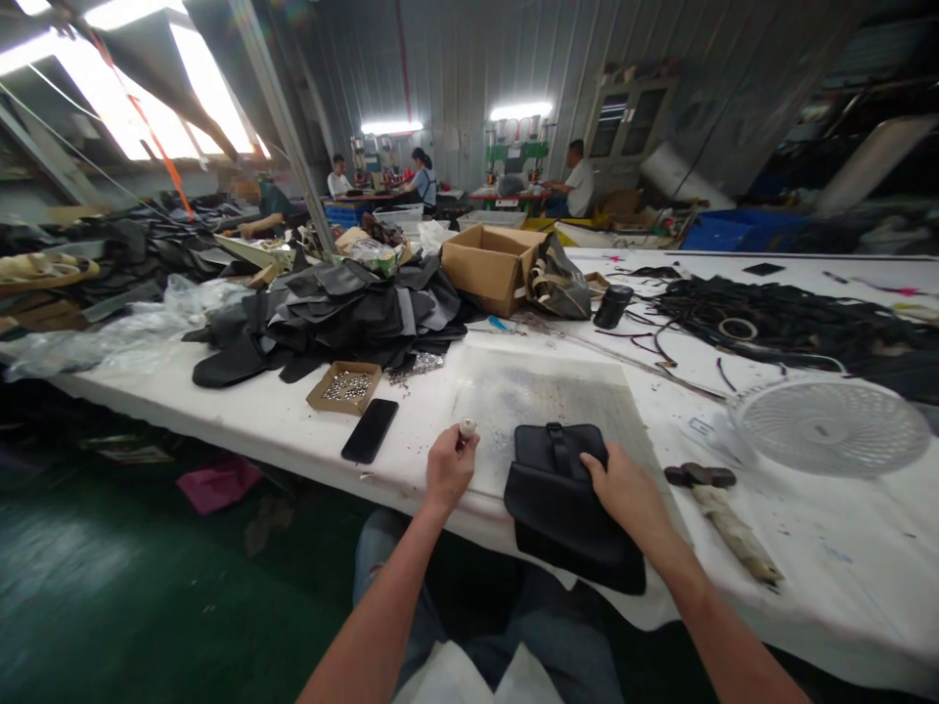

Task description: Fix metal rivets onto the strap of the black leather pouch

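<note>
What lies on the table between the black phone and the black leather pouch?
In the head view, the left hand lies between the phone and the pouch, gripping a small white-tipped tool over the white table.

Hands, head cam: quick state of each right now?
Left hand: closed around a small white-tipped tool.
Right hand: open, resting flat on the black pouch, gripping nothing.

The room is dim overall. Light comes from bright skylight panels (pixel 132 108) at upper left, blown out to white, and from two glowing tube lamps (pixel 520 110) on the far wall. The white table (pixel 843 567) reflects it softly; the floor (pixel 110 587) sits in deep shadow. Straight lines bow at the edges, and far corners look soft.
</note>
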`<state>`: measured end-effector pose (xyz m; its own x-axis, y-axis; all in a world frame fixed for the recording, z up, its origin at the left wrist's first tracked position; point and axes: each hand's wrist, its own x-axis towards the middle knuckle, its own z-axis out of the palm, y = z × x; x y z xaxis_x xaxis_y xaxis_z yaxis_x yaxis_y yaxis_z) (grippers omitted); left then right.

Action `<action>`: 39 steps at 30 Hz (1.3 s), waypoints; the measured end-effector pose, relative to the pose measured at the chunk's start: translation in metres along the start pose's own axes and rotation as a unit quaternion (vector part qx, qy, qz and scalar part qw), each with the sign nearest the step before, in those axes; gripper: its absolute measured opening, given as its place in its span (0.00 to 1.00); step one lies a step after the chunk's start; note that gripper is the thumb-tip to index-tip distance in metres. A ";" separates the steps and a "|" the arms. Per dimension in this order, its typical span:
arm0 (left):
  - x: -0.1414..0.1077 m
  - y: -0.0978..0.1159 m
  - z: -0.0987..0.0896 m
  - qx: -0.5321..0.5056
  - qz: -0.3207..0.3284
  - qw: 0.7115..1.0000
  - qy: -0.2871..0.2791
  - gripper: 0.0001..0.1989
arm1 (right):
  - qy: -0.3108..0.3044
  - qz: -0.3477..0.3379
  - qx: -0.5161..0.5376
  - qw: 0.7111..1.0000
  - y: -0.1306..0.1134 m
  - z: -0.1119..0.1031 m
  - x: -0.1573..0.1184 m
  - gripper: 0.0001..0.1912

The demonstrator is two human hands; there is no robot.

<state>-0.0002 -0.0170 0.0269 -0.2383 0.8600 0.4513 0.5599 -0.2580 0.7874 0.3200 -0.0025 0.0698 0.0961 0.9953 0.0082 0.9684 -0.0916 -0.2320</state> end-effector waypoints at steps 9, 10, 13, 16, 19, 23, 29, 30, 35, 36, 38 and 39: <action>0.001 0.000 0.000 0.009 -0.001 1.000 0.001 0.09 | 0.126 -0.047 -0.088 0.987 0.005 -0.008 -0.007 0.29; 0.001 -0.001 0.001 0.009 -0.002 1.000 -0.001 0.08 | 0.162 -0.091 -0.066 0.980 0.006 -0.006 -0.008 0.28; 0.001 0.000 0.001 0.011 -0.005 1.000 -0.002 0.08 | 0.191 -0.228 0.050 0.954 0.000 0.003 -0.012 0.23; 0.001 0.001 0.001 0.012 -0.005 1.000 0.000 0.08 | 0.151 -0.275 0.100 0.944 -0.013 0.014 -0.013 0.24; 0.001 0.002 0.000 0.016 -0.003 1.000 0.002 0.09 | 0.116 -0.249 0.079 0.958 -0.022 0.018 -0.005 0.27; 0.001 0.003 0.000 0.020 0.002 1.000 0.001 0.09 | 0.074 -0.227 0.051 0.970 -0.027 0.016 0.016 0.26; 0.001 0.002 0.000 0.020 0.000 1.000 0.000 0.10 | 0.059 -0.214 0.020 0.975 -0.029 0.022 0.027 0.30; 0.001 0.001 0.000 0.020 0.000 1.000 -0.001 0.10 | 0.062 -0.208 0.021 0.976 -0.028 0.023 0.026 0.32; 0.001 0.001 0.001 0.021 0.001 1.000 0.000 0.09 | 0.064 -0.204 0.060 0.975 -0.023 0.025 0.022 0.35; 0.001 0.001 0.001 0.021 0.000 1.000 0.000 0.09 | 0.055 -0.200 0.063 0.976 -0.023 0.024 0.023 0.34; 0.001 0.003 0.000 0.021 -0.001 1.000 0.000 0.09 | 0.040 -0.183 0.064 0.980 -0.026 0.021 0.027 0.31; 0.001 0.004 0.000 0.020 -0.001 1.000 0.001 0.09 | 0.038 -0.173 0.061 0.982 -0.028 0.019 0.030 0.30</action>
<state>0.0014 -0.0172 0.0302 -0.2407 0.8600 0.4500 0.5902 -0.2384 0.7713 0.2914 0.0305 0.0580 -0.2129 0.9606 0.1788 0.9114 0.2611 -0.3179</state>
